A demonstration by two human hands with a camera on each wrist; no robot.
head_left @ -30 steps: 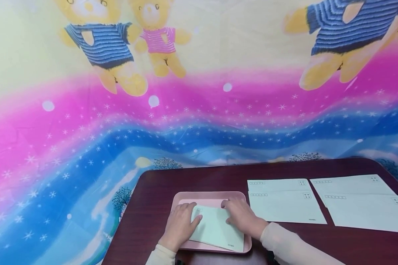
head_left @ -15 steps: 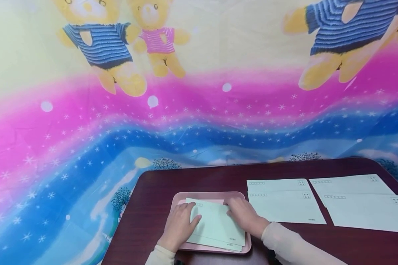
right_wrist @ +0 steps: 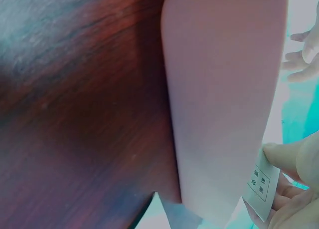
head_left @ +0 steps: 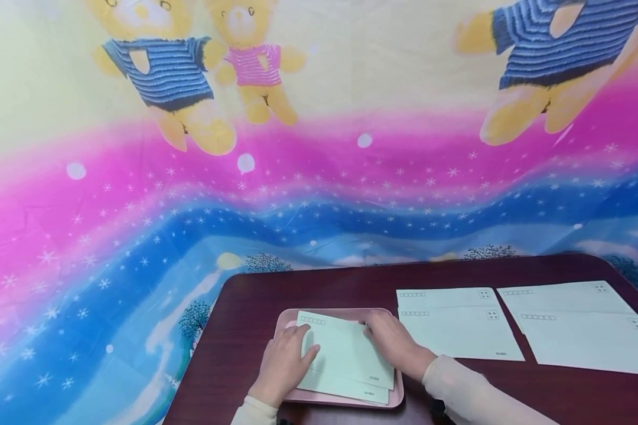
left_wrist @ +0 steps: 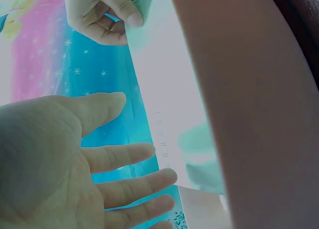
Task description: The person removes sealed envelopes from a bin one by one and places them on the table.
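Observation:
A pale green envelope [head_left: 340,351] lies at a slant over another envelope [head_left: 345,388] in a pink tray [head_left: 399,392]. My right hand [head_left: 396,345] pinches the top envelope at its far right corner, thumb above and fingers beneath; the right wrist view shows the thumb [right_wrist: 280,156] beside the printed stamp box. My left hand [head_left: 284,361] is at the left side of the envelope, its fingers [left_wrist: 144,181] straight and spread, with tips close to the row of printed postcode boxes. In the head view, the left fingers cover part of the tray's left rim.
Right of the tray, two overlapping envelopes [head_left: 457,333] lie on the dark wooden table [head_left: 244,330]. Another overlapping pair [head_left: 595,342] lies farther right. Behind the table hangs a printed bear curtain [head_left: 319,177].
The top envelope has shifted away from me in the right hand's pinch, baring more of the envelope beneath along the near edge. The left hand has moved slightly left and nearer.

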